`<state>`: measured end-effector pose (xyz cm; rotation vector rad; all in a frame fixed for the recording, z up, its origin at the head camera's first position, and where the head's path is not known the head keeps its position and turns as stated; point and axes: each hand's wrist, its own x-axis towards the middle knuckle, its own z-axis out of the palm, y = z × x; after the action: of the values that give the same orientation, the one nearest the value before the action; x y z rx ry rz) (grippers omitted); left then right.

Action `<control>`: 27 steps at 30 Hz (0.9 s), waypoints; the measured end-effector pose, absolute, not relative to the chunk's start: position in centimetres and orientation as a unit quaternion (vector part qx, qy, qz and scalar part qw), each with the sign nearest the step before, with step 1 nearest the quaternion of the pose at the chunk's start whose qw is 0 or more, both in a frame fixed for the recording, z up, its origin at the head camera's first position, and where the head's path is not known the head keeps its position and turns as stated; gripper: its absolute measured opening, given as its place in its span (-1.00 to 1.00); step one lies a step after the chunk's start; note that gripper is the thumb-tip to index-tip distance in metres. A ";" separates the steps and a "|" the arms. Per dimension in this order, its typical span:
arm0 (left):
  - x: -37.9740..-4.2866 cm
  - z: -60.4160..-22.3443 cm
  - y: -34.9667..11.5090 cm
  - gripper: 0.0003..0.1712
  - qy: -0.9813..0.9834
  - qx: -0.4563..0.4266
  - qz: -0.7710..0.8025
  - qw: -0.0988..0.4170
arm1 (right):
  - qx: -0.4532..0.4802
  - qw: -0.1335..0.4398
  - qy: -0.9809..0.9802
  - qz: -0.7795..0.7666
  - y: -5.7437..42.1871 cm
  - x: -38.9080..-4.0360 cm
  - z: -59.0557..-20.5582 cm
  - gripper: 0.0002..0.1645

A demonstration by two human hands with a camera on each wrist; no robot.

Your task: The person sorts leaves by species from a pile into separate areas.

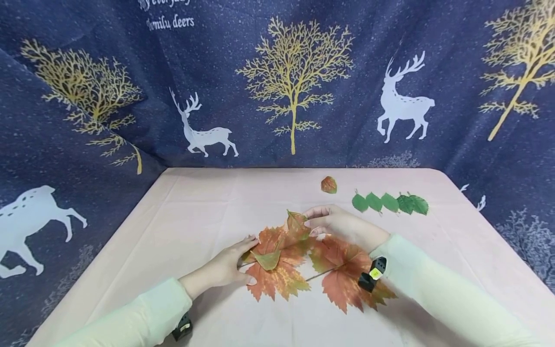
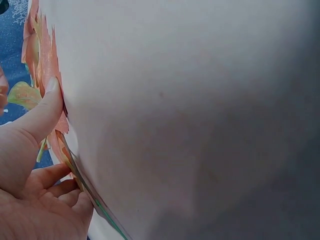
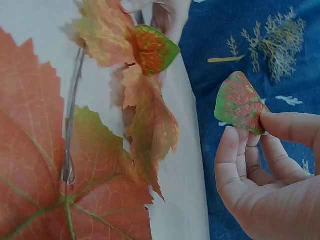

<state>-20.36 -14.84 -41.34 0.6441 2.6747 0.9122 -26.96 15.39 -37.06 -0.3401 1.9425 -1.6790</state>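
Observation:
Between thumb and fingers, my right hand [image 1: 336, 222] pinches a small red-and-green leaf [image 3: 240, 102], raised over the far edge of a large orange, maple-shaped leaf [image 1: 282, 277]. At that large leaf's left side lies my left hand [image 1: 221, 267], fingers spread and thumb resting on the lower edge. Another small leaf [image 3: 156, 50], also red and green, sits on top of the large leaf near the left fingers. To the right, under the right wrist, lies a second large orange-red leaf [image 1: 342, 265]; its thin stem [image 3: 73, 115] runs toward the first.
A small reddish leaf [image 1: 329, 185] lies toward the back of the pink-covered table [image 1: 195, 207]. Right of it, several green leaves [image 1: 390, 203] form an overlapping row. Dark blue cloth [image 1: 269, 135] with deer and trees hangs behind the table.

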 end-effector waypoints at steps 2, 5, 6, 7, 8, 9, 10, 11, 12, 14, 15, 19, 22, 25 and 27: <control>-20.3 -41.3 -14.8 0.06 0.916 0.218 0.313 0.123 | -0.115 0.281 0.708 -0.637 15.5 -27.3 -37.1 -0.72; -20.2 -41.2 -14.7 0.06 0.917 0.217 0.312 0.124 | -0.103 0.275 0.704 -0.647 15.8 -27.8 -37.2 -0.70; -20.2 -41.1 -14.7 0.07 0.917 0.217 0.311 0.123 | -0.103 0.269 0.706 -0.647 15.9 -28.0 -37.2 -0.69; -20.1 -41.0 -14.7 0.07 0.917 0.216 0.312 0.123 | -0.102 0.262 0.709 -0.647 15.9 -28.2 -37.2 -0.68; -20.1 -41.0 -14.7 0.07 0.917 0.215 0.313 0.124 | -0.102 0.255 0.713 -0.645 16.0 -28.4 -37.2 -0.67; -20.0 -40.9 -14.7 0.07 0.917 0.214 0.314 0.125 | -0.103 0.251 0.718 -0.642 16.2 -28.6 -37.1 -0.66; -20.0 -40.8 -14.7 0.07 0.917 0.212 0.315 0.125 | -0.103 0.248 0.721 -0.638 16.3 -28.9 -37.1 -0.65; -20.0 -40.8 -14.7 0.07 0.916 0.211 0.317 0.126 | -0.099 0.246 0.726 -0.635 16.5 -29.2 -37.1 -0.64; -20.0 -40.8 -14.7 0.07 0.916 0.210 0.318 0.126 | -0.095 0.246 0.729 -0.632 16.6 -29.5 -37.1 -0.64; -20.0 -40.9 -14.7 0.07 0.916 0.206 0.320 0.128 | -0.085 0.247 0.732 -0.628 16.9 -30.0 -37.2 -0.62; -20.0 -40.9 -14.8 0.07 0.916 0.206 0.319 0.127 | -0.080 0.248 0.733 -0.628 17.0 -30.3 -37.3 -0.61; -20.1 -41.1 -14.8 0.06 0.917 0.207 0.316 0.127 | -0.062 0.241 0.739 -0.626 17.0 -31.2 -37.2 -0.56; -20.1 -40.9 -14.7 0.06 0.917 0.205 0.318 0.128 | -0.060 0.234 0.748 -0.618 16.8 -31.9 -36.9 -0.51; -20.1 -40.9 -14.6 0.06 0.917 0.203 0.319 0.128 | -0.050 0.227 0.752 -0.616 16.8 -32.6 -36.5 -0.52; -20.2 -40.9 -14.7 0.07 0.918 0.204 0.316 0.129 | -0.049 0.224 0.757 -0.612 16.8 -33.1 -36.3 -0.53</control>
<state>-20.16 -14.65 -40.95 0.5940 2.6681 0.9186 -33.13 16.84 -36.27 -0.1340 2.0885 -1.6903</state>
